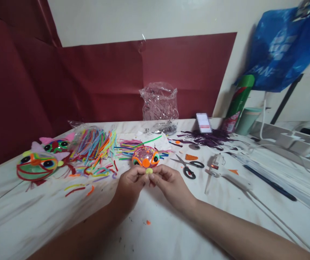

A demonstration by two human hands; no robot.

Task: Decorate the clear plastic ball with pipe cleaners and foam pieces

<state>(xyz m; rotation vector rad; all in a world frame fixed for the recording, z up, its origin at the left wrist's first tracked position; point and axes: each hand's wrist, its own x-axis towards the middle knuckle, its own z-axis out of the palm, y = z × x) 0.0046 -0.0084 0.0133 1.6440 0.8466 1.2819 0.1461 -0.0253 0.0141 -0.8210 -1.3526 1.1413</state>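
My left hand and my right hand meet at the table's middle, fingertips pinched together on a small yellow-green pompom. Just beyond the fingers sits a round craft face with big eyes, an orange nose and coloured strips. Both hands are closed in a pinch. The pompom sits right below the face's orange nose.
Two finished craft faces lie at the left. A pile of coloured strips spreads behind them. Scissors and a glue gun with its cord lie to the right. A clear plastic bag stands at the back; a blue bag hangs far right.
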